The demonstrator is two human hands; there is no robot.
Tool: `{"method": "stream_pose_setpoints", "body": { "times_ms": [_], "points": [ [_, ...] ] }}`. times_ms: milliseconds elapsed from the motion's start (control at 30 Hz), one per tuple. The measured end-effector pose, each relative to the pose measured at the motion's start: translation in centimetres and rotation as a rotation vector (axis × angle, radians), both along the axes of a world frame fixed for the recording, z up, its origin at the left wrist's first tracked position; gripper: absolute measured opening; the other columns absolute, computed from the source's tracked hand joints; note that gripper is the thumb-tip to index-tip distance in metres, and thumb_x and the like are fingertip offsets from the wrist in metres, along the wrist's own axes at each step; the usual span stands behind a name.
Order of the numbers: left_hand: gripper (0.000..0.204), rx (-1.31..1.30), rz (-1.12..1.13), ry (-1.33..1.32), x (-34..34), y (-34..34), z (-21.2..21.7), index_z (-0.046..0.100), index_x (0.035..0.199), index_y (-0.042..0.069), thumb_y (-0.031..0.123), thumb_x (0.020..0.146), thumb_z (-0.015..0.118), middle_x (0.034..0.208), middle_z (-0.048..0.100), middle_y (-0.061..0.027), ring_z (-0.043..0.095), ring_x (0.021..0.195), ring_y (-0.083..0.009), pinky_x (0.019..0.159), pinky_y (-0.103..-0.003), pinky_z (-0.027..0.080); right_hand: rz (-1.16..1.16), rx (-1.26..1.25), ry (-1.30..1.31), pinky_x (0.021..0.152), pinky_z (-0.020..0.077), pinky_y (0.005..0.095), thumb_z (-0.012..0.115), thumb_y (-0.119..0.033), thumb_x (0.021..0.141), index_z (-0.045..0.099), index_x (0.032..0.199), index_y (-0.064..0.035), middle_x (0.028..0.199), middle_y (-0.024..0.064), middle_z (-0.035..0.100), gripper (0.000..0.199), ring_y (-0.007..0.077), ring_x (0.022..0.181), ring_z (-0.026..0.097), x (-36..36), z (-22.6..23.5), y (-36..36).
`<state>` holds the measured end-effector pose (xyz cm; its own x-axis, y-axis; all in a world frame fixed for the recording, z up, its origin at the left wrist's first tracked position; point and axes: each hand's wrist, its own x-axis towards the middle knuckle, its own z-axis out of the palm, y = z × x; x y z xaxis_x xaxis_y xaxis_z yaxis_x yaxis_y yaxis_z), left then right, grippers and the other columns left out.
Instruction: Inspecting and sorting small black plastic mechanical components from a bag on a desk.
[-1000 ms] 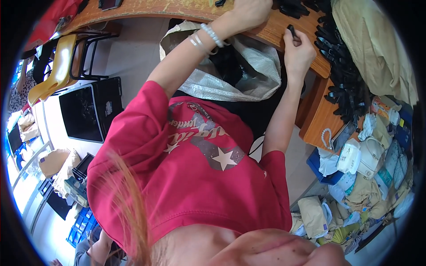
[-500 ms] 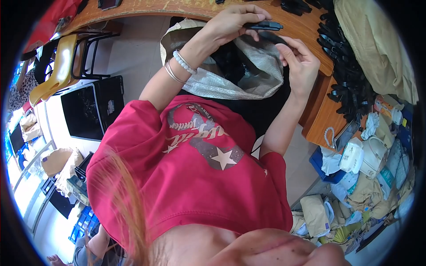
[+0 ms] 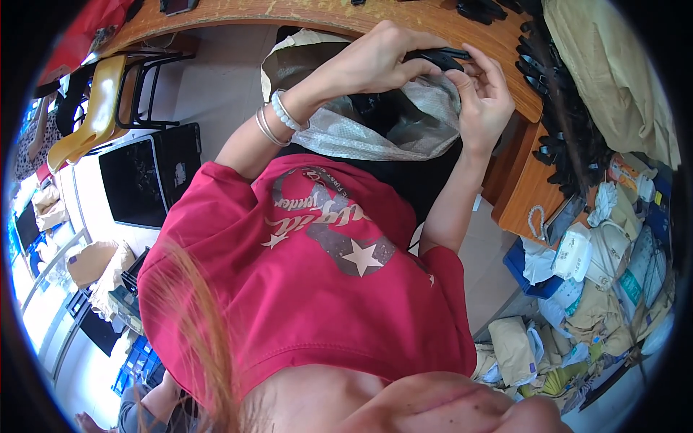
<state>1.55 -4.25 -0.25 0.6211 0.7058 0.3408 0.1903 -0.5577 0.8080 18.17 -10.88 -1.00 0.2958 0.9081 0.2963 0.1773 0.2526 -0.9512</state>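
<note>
Bare wood of table (image 3: 303, 13) gives us room left of left hand (image 3: 375, 61), over to phone (image 3: 179, 6). Black piece (image 3: 442, 56) reaches from left hand to right hand (image 3: 487, 97), so we can't pass between. Sack (image 3: 375, 148) below gapes wide; floppy rim stands round hole. At right, big black pile (image 3: 567, 148) blocks us, tan cloth (image 3: 613, 79) beyond it. Small black heap (image 3: 480, 10) stops us at top. Floor (image 3: 231, 79) shows gap for us between chair (image 3: 108, 101) and sack; black bin (image 3: 180, 169) sits at lower left.
</note>
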Motion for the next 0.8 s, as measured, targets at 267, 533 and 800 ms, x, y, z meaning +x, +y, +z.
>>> {"method": "stream_pose_setpoints", "body": {
  "times_ms": [267, 533, 800],
  "points": [
    [0.035, -0.225, -0.007, -0.132, 0.6, 0.7, 0.4, 0.066, 0.109, 0.003, 0.028, 0.085, 0.069, 0.069, 0.065, -0.0095, 0.061, 0.053, -0.0143, 0.051, -0.026, 0.049, -0.021, -0.177, -0.106, 0.065, 0.0478, 0.0222, 0.062, -0.007, 0.087, 0.069, 0.087, 0.0021, 0.082, 0.0061, 0.065, 0.011, 0.0112, 0.075, 0.061, 2.1, -0.1, 2.3],
    [0.041, -0.351, 0.099, -0.237, 4.7, 8.8, 2.5, 0.061, 0.071, -0.002, 0.035, 0.089, 0.064, 0.055, 0.057, -0.0065, 0.054, 0.051, -0.0112, 0.052, -0.026, 0.043, -0.379, 0.11, -1.101, 0.083, 0.0446, 0.0395, 0.072, -0.024, 0.079, 0.07, 0.097, -0.0067, 0.096, 0.0107, 0.064, 0.026, 0.0302, 0.093, 0.056, 5.5, -4.6, 8.9],
    [0.01, 0.757, 0.031, 0.53, 8.9, 10.5, 1.2, 0.06, 0.081, 0.001, 0.01, 0.077, 0.059, 0.093, 0.054, -0.0206, 0.063, 0.065, -0.0294, 0.055, -0.039, 0.05, -0.192, 0.129, -0.761, 0.084, 0.0423, 0.0414, 0.068, -0.011, 0.08, 0.065, 0.094, -0.0023, 0.099, 0.0147, 0.061, 0.017, 0.0322, 0.095, 0.054, 3.7, -5.2, 6.1]
  ]
}}
